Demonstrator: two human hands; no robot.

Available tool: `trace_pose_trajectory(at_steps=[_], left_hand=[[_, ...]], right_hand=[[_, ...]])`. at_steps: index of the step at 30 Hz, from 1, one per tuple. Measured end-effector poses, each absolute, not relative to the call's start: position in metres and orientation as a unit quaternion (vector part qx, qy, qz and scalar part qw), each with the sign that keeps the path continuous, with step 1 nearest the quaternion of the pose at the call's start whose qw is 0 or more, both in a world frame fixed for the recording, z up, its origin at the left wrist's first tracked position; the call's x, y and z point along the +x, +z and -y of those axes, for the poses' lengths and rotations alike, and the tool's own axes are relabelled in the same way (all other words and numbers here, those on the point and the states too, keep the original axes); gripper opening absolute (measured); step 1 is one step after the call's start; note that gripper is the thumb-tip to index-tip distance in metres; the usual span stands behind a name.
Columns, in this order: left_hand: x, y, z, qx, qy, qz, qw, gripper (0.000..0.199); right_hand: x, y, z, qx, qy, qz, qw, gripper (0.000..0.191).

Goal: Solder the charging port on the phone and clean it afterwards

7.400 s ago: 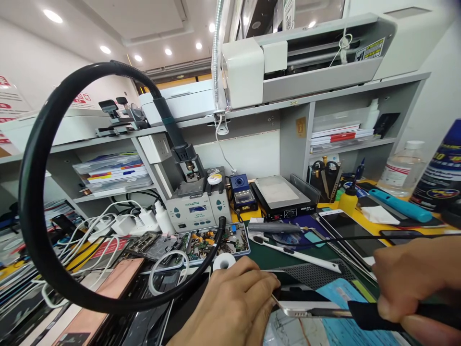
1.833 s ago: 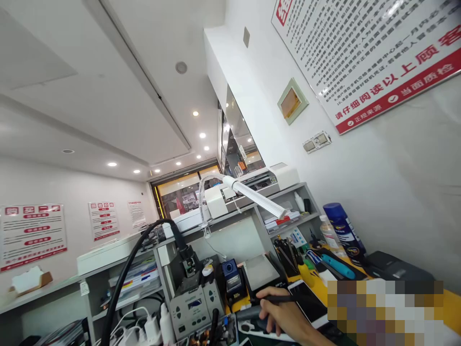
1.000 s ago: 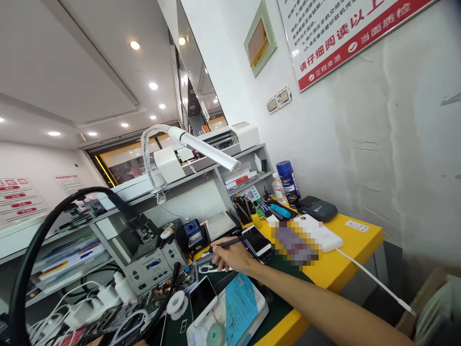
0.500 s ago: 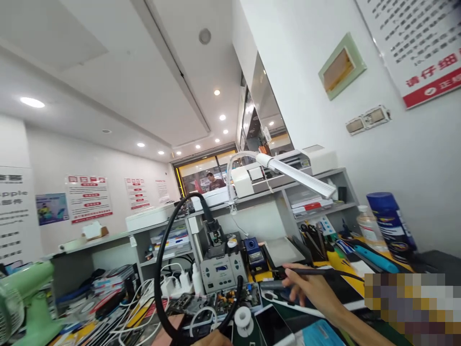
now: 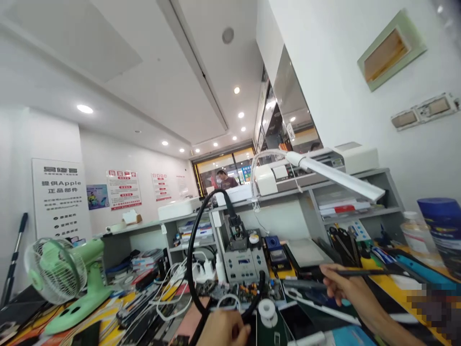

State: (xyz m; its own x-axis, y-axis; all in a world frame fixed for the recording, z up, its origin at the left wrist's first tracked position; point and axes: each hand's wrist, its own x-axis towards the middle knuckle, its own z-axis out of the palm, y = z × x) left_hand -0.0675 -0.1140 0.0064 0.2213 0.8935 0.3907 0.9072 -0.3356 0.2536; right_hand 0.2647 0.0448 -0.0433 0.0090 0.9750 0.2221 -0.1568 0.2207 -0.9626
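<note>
At the bottom centre of the head view, my left hand is curled beside the thick black hose; what its fingers hold, if anything, is hidden. My right hand, at lower right, pinches a slim black tool that points left, with a dark cord trailing off to the right. A white spool and a dark phone lie between the hands. Behind them stands a grey station with knobs and a small display, next to a blue-and-black unit.
A green fan stands at left among tangled white cables. Over the shelves hangs a white lamp. At right are a clear bottle and a blue can. A person is far back, behind the counter.
The view has swung left, bringing the whole fan into sight. My left hand has risen further into view, now clearly curled. My right hand still holds the black tool.
</note>
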Motion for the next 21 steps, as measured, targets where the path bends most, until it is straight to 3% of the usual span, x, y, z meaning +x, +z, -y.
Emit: trace_pose_trajectory(at_steps=[8,21], left_hand=[[-0.078,0.017,0.076,-0.780,-0.150,0.608,-0.028,0.023],[-0.040,-0.018,-0.006,-0.831,-0.043,0.542,-0.120,0.038]], right_hand=[[0.265,-0.046,-0.045,-0.416,0.507,0.540,0.528,0.023],[0.262,-0.047,-0.034,-0.397,0.534,0.550,0.505,0.022]])
